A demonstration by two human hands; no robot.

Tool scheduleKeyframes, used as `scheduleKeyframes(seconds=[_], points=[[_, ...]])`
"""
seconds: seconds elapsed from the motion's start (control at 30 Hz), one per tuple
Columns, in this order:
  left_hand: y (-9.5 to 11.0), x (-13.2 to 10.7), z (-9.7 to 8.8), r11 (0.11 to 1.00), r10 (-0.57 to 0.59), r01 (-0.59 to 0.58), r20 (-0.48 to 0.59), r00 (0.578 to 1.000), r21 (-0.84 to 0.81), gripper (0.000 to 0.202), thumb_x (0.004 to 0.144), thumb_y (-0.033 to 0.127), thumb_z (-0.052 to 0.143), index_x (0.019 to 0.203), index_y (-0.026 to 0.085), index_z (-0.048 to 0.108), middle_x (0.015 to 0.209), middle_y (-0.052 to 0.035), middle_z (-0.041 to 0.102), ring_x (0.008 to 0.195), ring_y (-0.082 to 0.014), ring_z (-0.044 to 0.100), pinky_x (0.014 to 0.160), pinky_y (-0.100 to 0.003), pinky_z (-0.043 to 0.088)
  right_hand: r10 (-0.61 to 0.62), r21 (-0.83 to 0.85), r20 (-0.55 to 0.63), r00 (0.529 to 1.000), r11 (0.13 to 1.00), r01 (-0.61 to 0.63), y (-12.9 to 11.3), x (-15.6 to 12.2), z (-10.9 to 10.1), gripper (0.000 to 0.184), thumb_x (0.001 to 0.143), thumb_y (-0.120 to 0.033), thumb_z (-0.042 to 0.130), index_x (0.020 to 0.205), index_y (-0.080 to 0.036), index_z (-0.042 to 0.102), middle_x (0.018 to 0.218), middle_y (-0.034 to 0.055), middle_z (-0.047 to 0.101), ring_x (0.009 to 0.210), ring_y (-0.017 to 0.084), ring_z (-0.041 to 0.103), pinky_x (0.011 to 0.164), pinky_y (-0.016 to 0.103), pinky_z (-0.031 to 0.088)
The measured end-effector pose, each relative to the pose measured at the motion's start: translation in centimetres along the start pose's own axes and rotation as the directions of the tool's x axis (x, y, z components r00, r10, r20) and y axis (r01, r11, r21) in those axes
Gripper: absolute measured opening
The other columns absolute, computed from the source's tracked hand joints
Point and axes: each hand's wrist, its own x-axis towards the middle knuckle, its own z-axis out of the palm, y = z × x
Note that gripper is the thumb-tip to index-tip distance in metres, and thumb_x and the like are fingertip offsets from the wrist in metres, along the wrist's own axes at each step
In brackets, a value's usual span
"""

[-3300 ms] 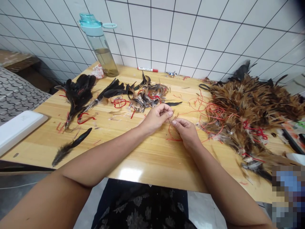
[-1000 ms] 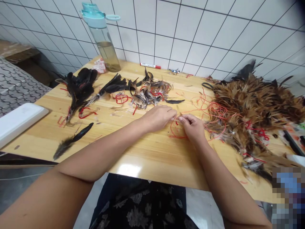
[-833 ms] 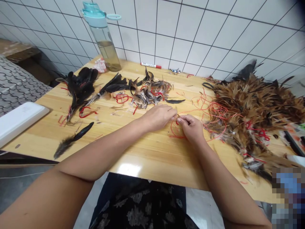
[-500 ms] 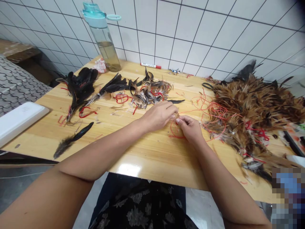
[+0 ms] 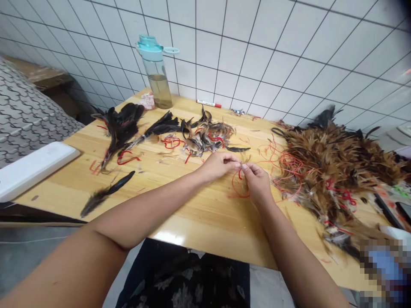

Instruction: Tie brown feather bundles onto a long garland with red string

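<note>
My left hand (image 5: 220,166) and my right hand (image 5: 257,182) meet fingertip to fingertip just above the table, both closed in a pinch. A small brown feather (image 5: 245,160) pokes up between them, its base hidden by the right thumb and fingers. Red string (image 5: 240,174) hangs at the pinch and makes a loose loop below it. The left fingertips appear to grip this string, though the exact contact is too small to see. Beyond the left hand lies a clump of feathers (image 5: 208,137), brown and black, tangled with red ties. Thin red thread (image 5: 289,162) sprawls right of the hands.
A large heap of brown feathers (image 5: 324,158) covers the table's right side. Black feather bunches (image 5: 122,126) and a single dark feather (image 5: 107,193) lie left. A water bottle (image 5: 159,81) and a red-capped marker (image 5: 208,103) stand and lie by the tiled wall. A white case (image 5: 38,169) occupies the left edge.
The view has tilted up, so the table sits lower. My left hand has turned from back-up over the feather to a fingertip pinch beside the right thumb.
</note>
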Motion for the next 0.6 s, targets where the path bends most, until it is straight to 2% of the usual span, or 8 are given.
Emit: scheduleKeyframes(seconds=[0.2,0.37,0.47,0.53,0.6], points=[[1.2,0.1,-1.7,0.995,0.056,-0.066,-0.123,0.991,-0.076,0.017,0.073,0.030,0.064,0.070,0.014,0.060,0.067,0.0016,0.058,0.066,-0.0101,0.052,0.066,-0.024,0.041,-0.103,-0.096,0.116,0.988,0.989,0.115,-1.6,1.4,2.9,0.025,0.071,-0.042,0.062,0.064,-0.019,0.059,0.057,-0.0033,0.048,0.058,0.012,0.040,0.059,0.026,0.034],[0.3,-0.5,-5.2,0.997,0.046,-0.058,-0.207,0.977,-0.052,0.019,0.075,0.034,0.063,0.074,0.015,0.060,0.071,0.0011,0.059,0.068,-0.0102,0.052,0.067,-0.024,0.042,-0.127,-0.046,0.151,0.980,0.990,0.135,-1.6,3.0,7.2,0.026,0.071,-0.044,0.061,0.066,-0.019,0.058,0.060,-0.0028,0.050,0.060,0.012,0.040,0.061,0.026,0.036],[-0.8,-0.8,-8.3,0.995,0.075,-0.046,-0.340,0.938,0.092,0.018,0.078,0.032,0.061,0.086,0.016,0.064,0.080,-0.0014,0.064,0.071,-0.0115,0.055,0.068,-0.025,0.044,-0.124,-0.049,0.137,0.983,0.990,0.132,-0.8,3.4,8.5,0.027,0.075,-0.046,0.058,0.073,-0.019,0.060,0.065,-0.0016,0.054,0.064,0.013,0.044,0.063,0.026,0.038],[-1.3,-0.8,-10.3,0.963,0.147,-0.035,-0.415,0.898,0.267,0.016,0.079,0.027,0.059,0.089,0.016,0.066,0.082,-0.0021,0.064,0.072,-0.0118,0.055,0.068,-0.025,0.044,-0.132,-0.111,0.112,0.985,0.983,0.144,-0.2,3.6,8.3,0.027,0.075,-0.046,0.058,0.072,-0.019,0.060,0.064,-0.0016,0.053,0.064,0.013,0.044,0.062,0.026,0.037],[-1.6,-0.8,-11.9,0.895,0.215,-0.022,-0.387,0.897,0.445,0.012,0.078,0.021,0.058,0.086,0.016,0.067,0.081,-0.0017,0.063,0.071,-0.0114,0.055,0.068,-0.025,0.044,-0.125,-0.148,0.073,0.989,0.980,0.135,0.2,3.7,7.5,0.027,0.075,-0.046,0.059,0.070,-0.019,0.059,0.064,-0.0015,0.054,0.063,0.014,0.044,0.062,0.026,0.037]])
